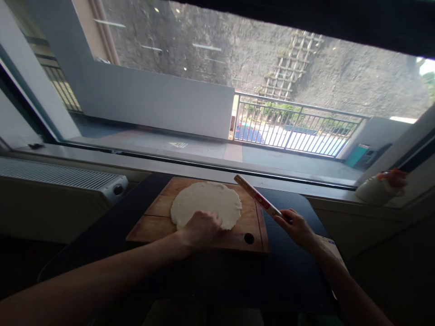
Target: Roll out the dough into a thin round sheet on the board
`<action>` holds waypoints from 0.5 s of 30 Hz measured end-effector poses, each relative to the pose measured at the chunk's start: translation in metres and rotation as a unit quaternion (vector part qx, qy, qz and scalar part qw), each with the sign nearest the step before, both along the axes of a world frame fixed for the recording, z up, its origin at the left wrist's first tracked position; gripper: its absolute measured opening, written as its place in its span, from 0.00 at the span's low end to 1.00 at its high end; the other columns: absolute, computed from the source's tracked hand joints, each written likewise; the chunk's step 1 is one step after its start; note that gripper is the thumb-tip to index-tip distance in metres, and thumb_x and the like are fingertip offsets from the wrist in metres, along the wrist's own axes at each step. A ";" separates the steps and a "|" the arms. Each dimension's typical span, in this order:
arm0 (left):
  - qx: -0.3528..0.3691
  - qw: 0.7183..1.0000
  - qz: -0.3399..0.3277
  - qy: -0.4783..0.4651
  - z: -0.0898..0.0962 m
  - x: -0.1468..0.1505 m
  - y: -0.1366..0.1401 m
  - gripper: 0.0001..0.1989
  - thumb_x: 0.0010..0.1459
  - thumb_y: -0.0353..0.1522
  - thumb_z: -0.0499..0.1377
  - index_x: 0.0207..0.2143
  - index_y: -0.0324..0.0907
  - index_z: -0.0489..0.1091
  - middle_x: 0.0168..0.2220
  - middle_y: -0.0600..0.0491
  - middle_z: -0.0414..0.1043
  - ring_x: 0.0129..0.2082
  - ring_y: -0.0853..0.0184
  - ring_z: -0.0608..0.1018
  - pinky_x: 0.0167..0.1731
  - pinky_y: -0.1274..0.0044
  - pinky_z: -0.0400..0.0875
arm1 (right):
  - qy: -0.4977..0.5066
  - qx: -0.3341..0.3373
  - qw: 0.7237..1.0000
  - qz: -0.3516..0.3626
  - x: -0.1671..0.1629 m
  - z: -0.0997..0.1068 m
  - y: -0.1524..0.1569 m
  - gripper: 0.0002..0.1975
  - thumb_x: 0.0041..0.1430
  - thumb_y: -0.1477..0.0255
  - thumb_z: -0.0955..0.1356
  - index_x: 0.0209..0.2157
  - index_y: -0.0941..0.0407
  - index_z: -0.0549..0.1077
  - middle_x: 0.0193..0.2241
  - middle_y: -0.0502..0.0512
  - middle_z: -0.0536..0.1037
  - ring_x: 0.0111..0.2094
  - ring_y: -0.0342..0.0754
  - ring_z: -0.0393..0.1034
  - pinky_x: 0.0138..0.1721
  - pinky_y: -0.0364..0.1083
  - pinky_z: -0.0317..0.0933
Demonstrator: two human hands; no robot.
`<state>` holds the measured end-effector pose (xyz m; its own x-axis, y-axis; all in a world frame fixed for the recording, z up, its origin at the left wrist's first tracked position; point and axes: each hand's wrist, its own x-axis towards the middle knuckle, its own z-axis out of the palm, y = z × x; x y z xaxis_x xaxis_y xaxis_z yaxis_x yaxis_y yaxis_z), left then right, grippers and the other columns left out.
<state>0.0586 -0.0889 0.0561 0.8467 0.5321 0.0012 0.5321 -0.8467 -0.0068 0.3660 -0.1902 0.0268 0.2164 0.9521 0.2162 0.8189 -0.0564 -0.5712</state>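
Note:
A flat, pale round of dough (200, 199) lies on a wooden cutting board (149, 224), with an uneven edge. My left hand (202, 226) is closed at the dough's near edge, its fingers curled down onto the dough; the fingertips are partly hidden. To the right, my right hand (294, 224) grips the lower end of a slim cling film roll (258, 197) with a red label. The roll is tilted, its far end raised toward the window and over the board's right side.
The board sits on a black table (288, 262) against the window sill. A phone (331, 249) lies under my right forearm. A radiator (61, 176) stands to the left. On the sill at right is a white jug (375, 190) with something orange on top.

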 end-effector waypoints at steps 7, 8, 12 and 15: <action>-0.030 0.977 0.203 -0.065 0.002 -0.041 0.081 0.18 0.54 0.39 0.49 0.44 0.42 0.69 0.47 0.46 0.70 0.49 0.59 0.70 0.49 0.72 0.62 | -0.018 -0.024 1.000 0.008 -0.010 -0.010 0.003 0.20 0.55 0.54 0.62 0.37 0.54 0.73 0.29 0.52 0.70 0.26 0.44 0.63 0.27 0.44 0.58; -0.024 0.971 0.231 -0.063 0.003 -0.041 0.099 0.19 0.54 0.39 0.49 0.42 0.39 0.70 0.46 0.43 0.70 0.48 0.57 0.70 0.49 0.70 0.61 | -0.025 -0.024 0.999 0.008 -0.014 -0.007 0.003 0.20 0.55 0.54 0.61 0.37 0.54 0.73 0.29 0.52 0.69 0.26 0.44 0.64 0.27 0.44 0.58; -0.032 0.955 0.288 -0.057 0.001 -0.033 0.146 0.20 0.51 0.42 0.51 0.37 0.36 0.71 0.42 0.38 0.72 0.46 0.52 0.72 0.45 0.67 0.64 | -0.078 -0.037 0.996 0.025 -0.024 0.000 0.000 0.17 0.57 0.55 0.61 0.37 0.52 0.72 0.31 0.51 0.69 0.27 0.44 0.64 0.27 0.44 0.57; -0.077 0.948 0.307 -0.045 -0.002 -0.029 0.160 0.19 0.45 0.43 0.56 0.32 0.37 0.72 0.34 0.42 0.75 0.37 0.54 0.76 0.35 0.71 0.67 | -0.091 -0.060 0.994 0.024 -0.021 -0.004 -0.002 0.17 0.57 0.56 0.61 0.37 0.52 0.71 0.32 0.51 0.68 0.28 0.44 0.64 0.27 0.43 0.56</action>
<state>0.0299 0.0712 0.0542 0.3781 0.9239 -0.0591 0.9169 -0.3649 0.1616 0.3446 -0.1923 0.0224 0.1369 0.9817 0.1323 0.9113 -0.0725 -0.4054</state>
